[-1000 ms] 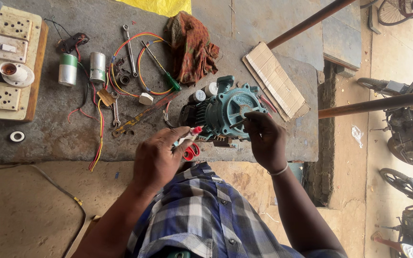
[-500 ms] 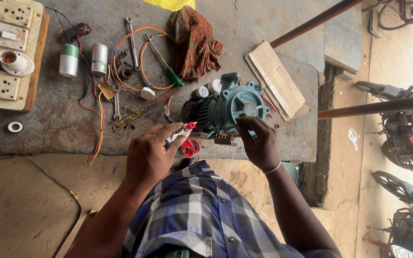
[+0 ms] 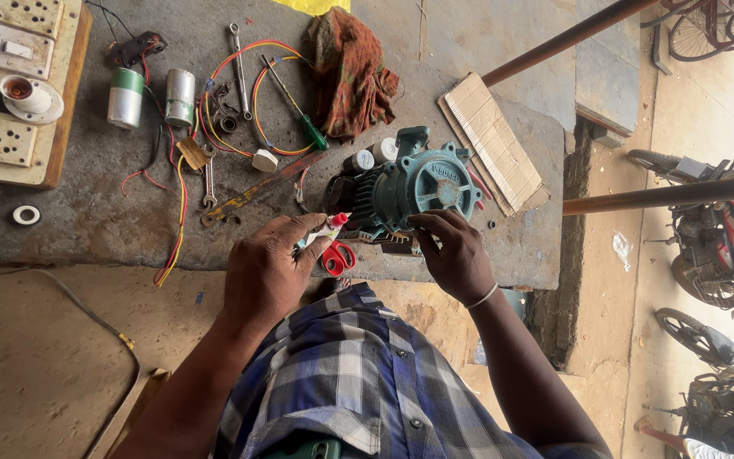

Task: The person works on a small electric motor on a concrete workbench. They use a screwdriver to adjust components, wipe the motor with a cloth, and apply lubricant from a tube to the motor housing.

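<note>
My left hand [image 3: 267,270] pinches a small red-capped tube [image 3: 326,229] just beside the teal motor [image 3: 414,189]; my right hand [image 3: 452,253] grips the motor's near edge, red scissors [image 3: 338,255] below it.

A rough grey concrete bench [image 3: 61,229] stands over a bare sandy floor [image 3: 36,357] in flat daylight. To the right, two rusty poles [image 3: 664,194] cross a pale, dusty yard where parked motorcycles [image 3: 724,246] stand by the edge.
</note>
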The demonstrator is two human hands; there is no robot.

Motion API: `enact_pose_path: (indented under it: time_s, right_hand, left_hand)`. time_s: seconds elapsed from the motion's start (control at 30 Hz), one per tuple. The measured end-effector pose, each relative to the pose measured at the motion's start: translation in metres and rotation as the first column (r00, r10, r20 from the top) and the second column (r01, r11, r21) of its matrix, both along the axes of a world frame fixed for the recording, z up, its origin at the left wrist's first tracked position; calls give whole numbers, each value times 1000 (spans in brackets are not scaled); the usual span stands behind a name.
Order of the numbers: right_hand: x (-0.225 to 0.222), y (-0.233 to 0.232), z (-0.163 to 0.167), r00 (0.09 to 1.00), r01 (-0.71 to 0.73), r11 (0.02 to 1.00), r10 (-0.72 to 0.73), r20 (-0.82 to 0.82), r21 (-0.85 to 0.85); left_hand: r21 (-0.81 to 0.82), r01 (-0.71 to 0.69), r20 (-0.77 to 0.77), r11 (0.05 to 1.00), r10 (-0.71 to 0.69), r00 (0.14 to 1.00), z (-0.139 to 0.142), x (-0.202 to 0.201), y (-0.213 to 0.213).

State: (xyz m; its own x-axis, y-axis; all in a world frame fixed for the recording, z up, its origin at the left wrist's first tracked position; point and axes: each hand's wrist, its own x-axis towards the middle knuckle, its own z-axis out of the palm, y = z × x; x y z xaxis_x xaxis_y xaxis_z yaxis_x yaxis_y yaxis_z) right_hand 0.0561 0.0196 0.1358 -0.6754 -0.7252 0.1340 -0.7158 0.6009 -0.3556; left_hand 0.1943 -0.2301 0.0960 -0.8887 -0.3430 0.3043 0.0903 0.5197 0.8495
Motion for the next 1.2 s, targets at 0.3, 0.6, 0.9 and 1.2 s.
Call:
enact_pose_path:
  time_s: [0.3, 0.6, 0.9, 1.2]
  right_hand:
    - [-3, -3, -6, 999, -25, 999, 27, -44, 41]
    - [-2, -1, -7, 1000, -7, 999, 8, -21, 45]
    - [-3, 0, -10, 998, -36, 998, 39, -44, 51]
    - [-8, -3, 0, 1000, -23, 985, 26, -15, 173]
  left_hand:
    - [59, 0, 96, 998, -5, 995, 1, 3, -1]
    - [41, -9, 40, 999, 7, 999, -1, 4, -3]
    - [53, -7, 59, 999, 4, 998, -1, 5, -3]
    - [57, 9, 64, 998, -13, 998, -3, 6, -3]
